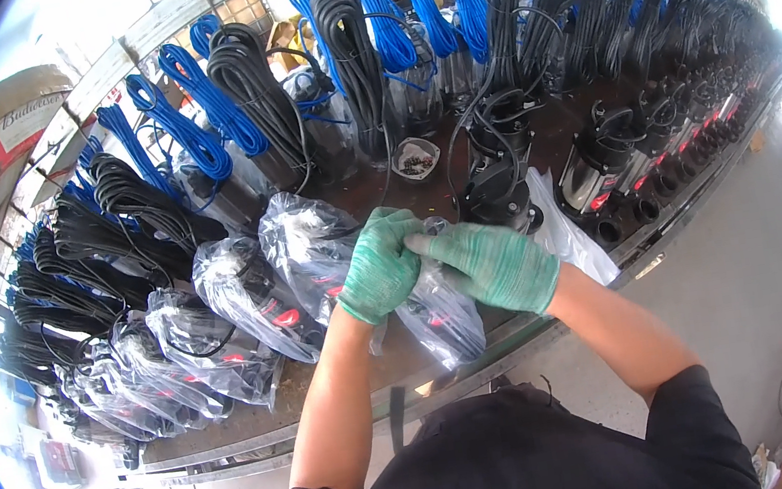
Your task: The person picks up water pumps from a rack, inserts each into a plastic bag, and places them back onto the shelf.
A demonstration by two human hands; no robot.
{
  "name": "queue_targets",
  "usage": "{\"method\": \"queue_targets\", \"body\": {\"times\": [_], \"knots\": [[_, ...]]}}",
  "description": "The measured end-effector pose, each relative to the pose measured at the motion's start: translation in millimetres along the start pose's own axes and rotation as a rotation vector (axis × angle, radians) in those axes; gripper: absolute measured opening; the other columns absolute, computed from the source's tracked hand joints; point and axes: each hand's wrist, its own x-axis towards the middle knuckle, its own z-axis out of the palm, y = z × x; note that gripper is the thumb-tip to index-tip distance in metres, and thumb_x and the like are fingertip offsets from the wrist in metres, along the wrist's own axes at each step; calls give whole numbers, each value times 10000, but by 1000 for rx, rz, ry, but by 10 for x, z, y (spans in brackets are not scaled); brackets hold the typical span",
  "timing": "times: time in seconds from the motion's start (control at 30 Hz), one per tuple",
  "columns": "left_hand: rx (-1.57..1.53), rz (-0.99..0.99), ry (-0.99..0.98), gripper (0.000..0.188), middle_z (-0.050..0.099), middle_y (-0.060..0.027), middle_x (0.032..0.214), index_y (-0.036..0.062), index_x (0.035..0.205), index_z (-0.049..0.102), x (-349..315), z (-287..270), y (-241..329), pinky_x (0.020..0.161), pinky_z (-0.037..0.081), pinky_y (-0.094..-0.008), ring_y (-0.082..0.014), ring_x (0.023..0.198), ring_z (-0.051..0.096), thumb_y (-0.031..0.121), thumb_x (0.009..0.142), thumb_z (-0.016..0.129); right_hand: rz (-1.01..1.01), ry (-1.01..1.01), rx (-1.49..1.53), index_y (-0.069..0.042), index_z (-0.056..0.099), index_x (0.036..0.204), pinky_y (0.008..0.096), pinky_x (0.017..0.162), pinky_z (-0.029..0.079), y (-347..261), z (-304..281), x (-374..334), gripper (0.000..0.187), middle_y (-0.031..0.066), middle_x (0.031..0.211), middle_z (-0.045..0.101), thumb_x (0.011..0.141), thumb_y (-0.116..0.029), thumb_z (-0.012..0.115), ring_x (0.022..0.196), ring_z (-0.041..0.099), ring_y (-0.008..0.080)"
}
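Both my hands wear green knitted gloves and meet over a clear plastic bag [447, 322] that covers a pump near the bench's front edge. My left hand [379, 268] is closed in a fist on the bag's gathered top. Beside it my right hand [500, 264] is closed too, its thumb and fingertips pinching the plastic against the left. To the left stands another bagged pump [305, 242], and several more follow along the bench. An unbagged pump [496, 190] with a black handle stands just behind my right hand, next to a loose plastic bag [571, 233].
A small white dish [416, 159] of tiny parts lies behind my hands. Coiled black cables [260, 97] and blue rope bundles [388, 22] stand along the back. Bare pumps [601, 162] line the bench's right side. A cardboard box [10, 129] is at far left.
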Motion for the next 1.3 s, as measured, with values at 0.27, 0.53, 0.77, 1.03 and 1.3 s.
{"method": "queue_targets", "body": {"times": [0.27,0.53,0.77,1.03,1.3], "knots": [[-239,-229,-68,469,569,-132,1272,-11,1240,602,-4,-68,35,896,513,-322,-229,1012,582,-86,777,622,189,-76,-119,-26,706,910,451,839,560,275,105,215,160,148,1001,627,836,-162,746,997,635,344],[75,-106,-61,474,594,-177,1284,3,1277,649,-144,42,-46,1034,486,-404,-353,1208,581,38,810,715,541,-25,-238,-38,695,963,470,784,571,241,578,-46,184,156,1046,642,841,-168,742,925,687,364],[498,-176,-103,283,665,-129,1022,63,1066,693,59,109,-69,858,519,-482,-405,949,602,84,787,739,523,199,227,-21,698,1039,358,748,557,159,540,-419,120,128,1022,675,930,-48,658,854,678,255],[606,-66,-142,247,618,-161,957,51,977,645,155,227,-38,858,452,-493,-409,924,571,4,735,665,797,-303,365,-59,659,1098,376,708,544,230,1946,-2531,160,92,900,682,941,-35,636,831,680,231],[720,52,-145,227,629,-162,989,61,978,666,469,79,-296,779,503,-501,-418,896,586,3,758,677,1085,-34,1159,0,681,864,358,614,530,372,2788,-2243,177,106,762,633,751,122,622,665,643,235]]}}
